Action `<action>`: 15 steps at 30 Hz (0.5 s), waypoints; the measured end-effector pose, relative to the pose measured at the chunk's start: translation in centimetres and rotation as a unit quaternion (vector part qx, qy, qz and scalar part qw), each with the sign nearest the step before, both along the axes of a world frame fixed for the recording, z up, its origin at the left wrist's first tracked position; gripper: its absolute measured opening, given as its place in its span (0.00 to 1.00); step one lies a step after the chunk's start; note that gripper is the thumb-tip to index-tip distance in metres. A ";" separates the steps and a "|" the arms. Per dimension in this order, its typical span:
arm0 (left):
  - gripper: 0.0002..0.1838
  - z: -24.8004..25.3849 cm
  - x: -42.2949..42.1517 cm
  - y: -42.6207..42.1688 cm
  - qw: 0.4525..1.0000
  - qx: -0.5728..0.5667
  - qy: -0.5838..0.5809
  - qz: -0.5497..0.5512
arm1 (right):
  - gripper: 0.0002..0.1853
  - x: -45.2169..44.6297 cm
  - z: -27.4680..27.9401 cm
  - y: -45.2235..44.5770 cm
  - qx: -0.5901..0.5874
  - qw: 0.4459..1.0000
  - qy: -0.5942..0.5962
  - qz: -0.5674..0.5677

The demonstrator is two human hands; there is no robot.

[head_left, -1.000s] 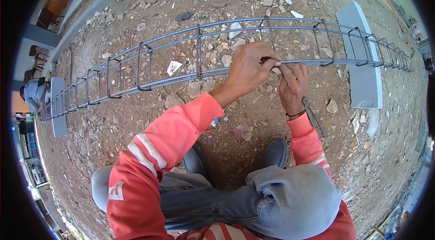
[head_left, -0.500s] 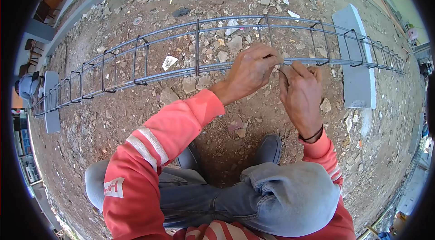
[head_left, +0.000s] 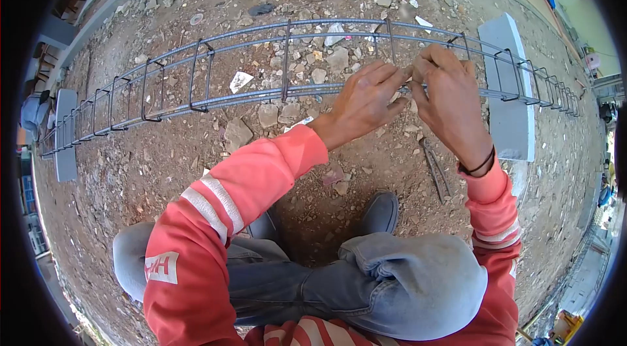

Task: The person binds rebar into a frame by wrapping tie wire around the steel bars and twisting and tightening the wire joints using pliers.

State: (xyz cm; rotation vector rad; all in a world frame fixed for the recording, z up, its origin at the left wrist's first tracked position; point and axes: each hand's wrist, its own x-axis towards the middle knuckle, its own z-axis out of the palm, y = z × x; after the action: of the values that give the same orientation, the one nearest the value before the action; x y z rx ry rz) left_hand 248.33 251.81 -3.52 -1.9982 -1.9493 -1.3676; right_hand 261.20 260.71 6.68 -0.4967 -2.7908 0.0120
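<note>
A long cage of steel bars with several stirrups (head_left: 285, 62) stretches across the view in front of me. My left hand (head_left: 367, 101) is at its near bars, fingers pinched at something too small to make out. Close beside it, my right hand (head_left: 449, 88) is raised over the same bars, with thumb and fingers pressed together. Whatever lies between the right fingertips is hidden. The fingertips of both hands nearly meet beside a stirrup. On the ground below my right hand lies a pincer-like tool (head_left: 434, 170).
A grey block (head_left: 513, 117) supports the cage at the right, another (head_left: 66, 163) at the left. A person (head_left: 32, 111) bends near the far left end. Stones and rubble cover the soil. My shoes (head_left: 380, 213) and knees are below.
My right hand has risen and turned over the near bars, its wrist shifting right. My left hand stays close to the bars. The tool on the ground now shows more fully.
</note>
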 end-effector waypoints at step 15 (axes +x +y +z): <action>0.35 0.0 -0.3 0.8 0.998 0.049 0.032 -0.012 | 0.06 2.7 -6.1 3.5 -0.582 0.762 0.162 -0.233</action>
State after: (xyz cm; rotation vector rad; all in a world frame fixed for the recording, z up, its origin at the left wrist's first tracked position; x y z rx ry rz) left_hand 248.00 252.66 -3.52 -2.0007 -1.8014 -1.3575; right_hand 263.90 264.25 0.54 -1.2666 -1.9104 1.5916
